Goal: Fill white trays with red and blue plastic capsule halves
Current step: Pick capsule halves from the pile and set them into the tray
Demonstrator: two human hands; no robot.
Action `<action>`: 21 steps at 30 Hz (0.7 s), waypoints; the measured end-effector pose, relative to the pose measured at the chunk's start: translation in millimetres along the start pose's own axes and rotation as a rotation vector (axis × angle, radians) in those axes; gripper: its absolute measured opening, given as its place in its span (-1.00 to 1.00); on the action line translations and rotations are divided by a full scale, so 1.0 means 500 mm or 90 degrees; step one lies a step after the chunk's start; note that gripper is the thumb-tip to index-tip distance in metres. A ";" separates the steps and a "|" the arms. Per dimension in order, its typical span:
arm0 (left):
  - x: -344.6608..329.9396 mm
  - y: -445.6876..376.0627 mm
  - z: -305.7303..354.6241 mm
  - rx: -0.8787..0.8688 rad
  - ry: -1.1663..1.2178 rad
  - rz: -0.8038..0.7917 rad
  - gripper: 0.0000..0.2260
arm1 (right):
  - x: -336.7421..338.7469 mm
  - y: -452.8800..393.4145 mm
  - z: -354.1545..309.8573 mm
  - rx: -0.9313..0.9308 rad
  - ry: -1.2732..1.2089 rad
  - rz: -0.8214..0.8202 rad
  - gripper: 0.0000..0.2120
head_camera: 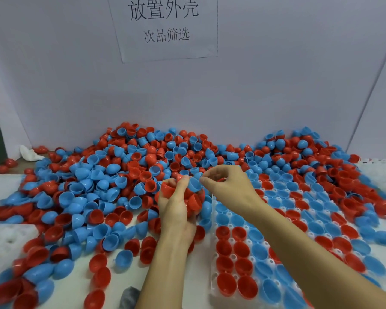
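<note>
- White wall (254, 85) behind; table (198, 284) heaped with loose capsule halves (129, 166).
- My left hand (176, 206) clutches a handful of halves; my right hand (227, 186) pinches a blue half (195, 184) from it.
- An overfull handful may spill.
- White tray (214, 284), front right, is partly filled; spilled halves could knock the seated ones askew.

Looks like a small factory sorting or assembly station — a huge pile of red and blue capsule halves (156, 166) dumped across the table, a white tray (214, 284) being filled, plain white partition boards (276, 85) around it, and a printed Chinese work-station sign (165, 25) taped up.
</note>
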State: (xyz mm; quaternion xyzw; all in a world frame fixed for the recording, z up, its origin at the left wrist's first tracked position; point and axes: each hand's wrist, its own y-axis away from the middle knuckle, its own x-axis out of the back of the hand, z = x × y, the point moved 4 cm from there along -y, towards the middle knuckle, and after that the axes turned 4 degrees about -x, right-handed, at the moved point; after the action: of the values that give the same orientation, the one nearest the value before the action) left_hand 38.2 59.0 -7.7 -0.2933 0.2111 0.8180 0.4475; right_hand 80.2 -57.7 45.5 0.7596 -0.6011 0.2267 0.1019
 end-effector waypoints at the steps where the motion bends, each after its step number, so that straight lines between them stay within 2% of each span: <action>1: -0.002 0.001 0.001 -0.015 -0.017 -0.011 -0.81 | -0.002 0.002 -0.002 -0.012 -0.002 -0.042 -0.91; 3: -0.008 0.003 0.002 -0.046 -0.046 -0.043 -0.75 | 0.003 0.007 -0.005 -0.027 0.012 -0.091 -0.86; 7: -0.027 0.013 -0.005 -0.092 -0.114 -0.109 -0.76 | 0.038 0.021 0.002 -0.034 0.014 -0.049 -0.83; 11: -0.021 0.012 -0.010 -0.075 -0.143 -0.049 -0.72 | 0.127 0.061 0.022 -0.018 0.071 0.011 -0.81; 12: -0.014 0.009 -0.003 -0.097 -0.206 -0.021 -0.74 | 0.163 0.079 0.029 -0.006 0.116 0.019 -0.79; 14: 0.001 0.000 0.023 -0.192 -0.432 0.013 -0.79 | 0.241 0.121 0.045 0.002 0.218 0.019 -0.78; 16: 0.010 -0.007 0.057 -0.315 -0.672 0.027 -0.82 | 0.319 0.169 0.068 -0.028 0.316 0.007 -0.88; 18: 0.018 -0.015 0.086 -0.387 -0.875 0.059 -0.85 | 0.385 0.221 0.095 -0.069 0.398 -0.004 -0.93; 21: 0.028 -0.037 0.097 -0.333 -1.124 0.079 -0.76 | 0.446 0.291 0.135 -0.119 0.508 -0.027 -0.90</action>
State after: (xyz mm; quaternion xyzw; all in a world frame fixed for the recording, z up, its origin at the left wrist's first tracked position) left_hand 33.8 106.5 17.2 0.3568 -0.3830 0.7892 0.3212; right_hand -5.3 -317.3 73.6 0.6118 -0.5167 0.4456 0.4002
